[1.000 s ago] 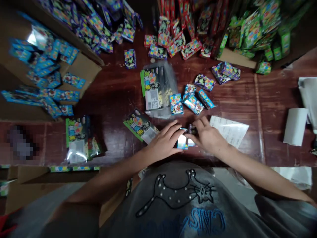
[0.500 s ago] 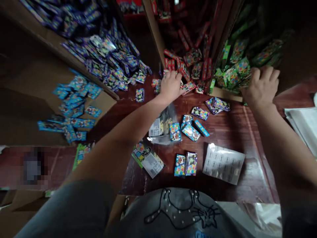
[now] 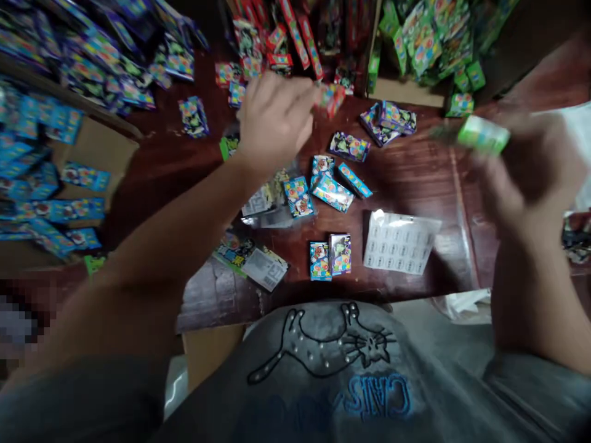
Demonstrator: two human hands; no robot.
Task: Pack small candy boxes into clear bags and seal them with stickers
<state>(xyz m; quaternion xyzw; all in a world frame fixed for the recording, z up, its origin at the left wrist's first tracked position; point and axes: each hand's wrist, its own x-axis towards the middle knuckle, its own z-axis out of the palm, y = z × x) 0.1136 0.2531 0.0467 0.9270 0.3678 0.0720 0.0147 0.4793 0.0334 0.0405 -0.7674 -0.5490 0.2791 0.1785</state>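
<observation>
My left hand [image 3: 277, 120] is over the table in front of the pile of red boxes [image 3: 295, 46]. Its fingers are closed on a small red box [image 3: 331, 99], blurred by motion at the fingertips. On the right, my right hand [image 3: 530, 166] grips a small green box [image 3: 484, 134] between thumb and fingers, also smeared. Below my hands lie a blue box [image 3: 298, 197], a purple box [image 3: 349, 146] and several more like them. A blue box [image 3: 319, 261] and a purple box [image 3: 340, 254] stand side by side near my shirt.
A pile of green boxes [image 3: 429, 37] fills a carton at the back right. Purple boxes [image 3: 92, 55] heap at the back left, light-blue boxes [image 3: 50, 178] below them. A clear sticker sheet [image 3: 401, 243] and a printed pouch [image 3: 252, 258] lie near the front edge.
Both hands have drawn back from the piles, the left with a red box and the right with a green box. My view has shifted, so the piles appear larger.
</observation>
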